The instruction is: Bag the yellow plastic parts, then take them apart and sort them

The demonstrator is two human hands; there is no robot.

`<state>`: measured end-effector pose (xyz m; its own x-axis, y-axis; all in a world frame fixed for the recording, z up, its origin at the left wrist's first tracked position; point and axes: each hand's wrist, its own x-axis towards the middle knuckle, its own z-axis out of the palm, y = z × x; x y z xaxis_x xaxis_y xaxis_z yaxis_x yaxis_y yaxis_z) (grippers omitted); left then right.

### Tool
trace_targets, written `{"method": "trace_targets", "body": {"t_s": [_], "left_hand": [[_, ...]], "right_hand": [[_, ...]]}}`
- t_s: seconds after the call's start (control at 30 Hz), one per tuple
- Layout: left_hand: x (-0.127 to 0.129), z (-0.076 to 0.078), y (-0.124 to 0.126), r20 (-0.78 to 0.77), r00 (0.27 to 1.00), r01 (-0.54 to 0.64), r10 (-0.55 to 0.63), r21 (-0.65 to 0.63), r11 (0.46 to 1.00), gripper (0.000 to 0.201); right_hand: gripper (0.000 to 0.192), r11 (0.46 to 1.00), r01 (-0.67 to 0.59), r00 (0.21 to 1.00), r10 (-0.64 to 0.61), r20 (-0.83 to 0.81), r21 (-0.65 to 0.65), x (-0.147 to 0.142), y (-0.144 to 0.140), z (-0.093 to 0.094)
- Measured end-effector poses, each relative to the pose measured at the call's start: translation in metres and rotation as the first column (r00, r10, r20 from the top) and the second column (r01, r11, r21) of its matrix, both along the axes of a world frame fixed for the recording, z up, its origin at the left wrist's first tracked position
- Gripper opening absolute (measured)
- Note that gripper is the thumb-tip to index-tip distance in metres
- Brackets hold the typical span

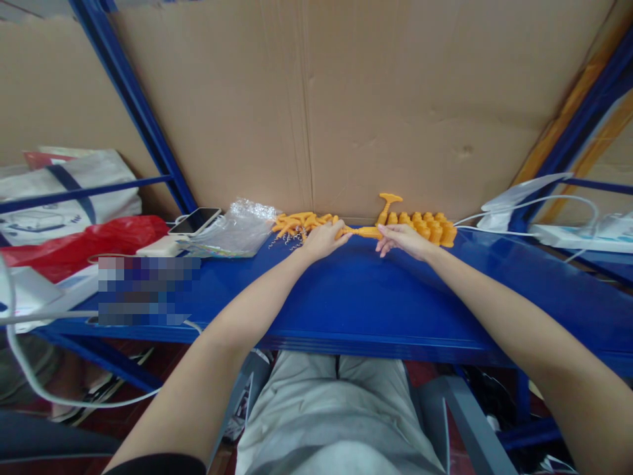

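Single head view, looking forward-down over blue table (346,310), cardboard wall (395,99) close behind.

A blue metal shelf (346,297) carries everything. On it lie orange plastic parts (428,227), a phone (195,221), a clear bag (237,231) and a power strip (573,237).

We see a glossy blue metal tabletop (376,297), matt orange plastic parts (428,227), rough brown cardboard backing (395,99), and a crinkled clear plastic bag (240,227).

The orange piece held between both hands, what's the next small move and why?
Probably press the two ends together: the left hand and right hand each grip one end of the orange piece above the blue shelf, between the T-handle pile and the standing caps.
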<state>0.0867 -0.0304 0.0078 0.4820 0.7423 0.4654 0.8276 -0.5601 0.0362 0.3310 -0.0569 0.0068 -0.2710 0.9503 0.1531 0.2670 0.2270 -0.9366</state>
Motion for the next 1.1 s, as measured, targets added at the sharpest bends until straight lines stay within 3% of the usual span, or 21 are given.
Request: {"method": "trace_targets", "body": {"t_s": [0.3,0.5,0.63,0.8,1.1], "left_hand": [[-0.001,0.0,0.0,0.017,0.999,0.034,-0.034,-0.005,0.999,0.031],[0.001,0.001,-0.003,0.037,0.999,0.018,-0.018,-0.009,1.0,0.03],[0.002,0.002,-0.003,0.04,0.999,0.015,-0.014,-0.013,1.0,0.028],[0.001,0.001,0.001,0.04,0.999,0.013,-0.013,-0.007,1.0,0.029],[0.001,0.005,-0.005,-0.015,1.0,-0.002,0.002,-0.016,1.0,0.029]], "right_hand": [[0.057,1.0,0.028,0.999,-0.028,0.025,-0.005,-0.002,0.002,-0.001],[0.067,0.987,0.122,0.99,-0.114,0.087,-0.105,-0.007,0.005,-0.005],[0.071,0.989,0.074,0.995,-0.064,0.078,-0.129,-0.004,0.004,-0.002],[0.039,0.994,-0.049,0.999,0.047,-0.019,-0.101,0.007,0.001,0.004],[0.021,0.998,-0.021,0.998,0.018,-0.052,-0.062,0.003,-0.001,0.005]]}}
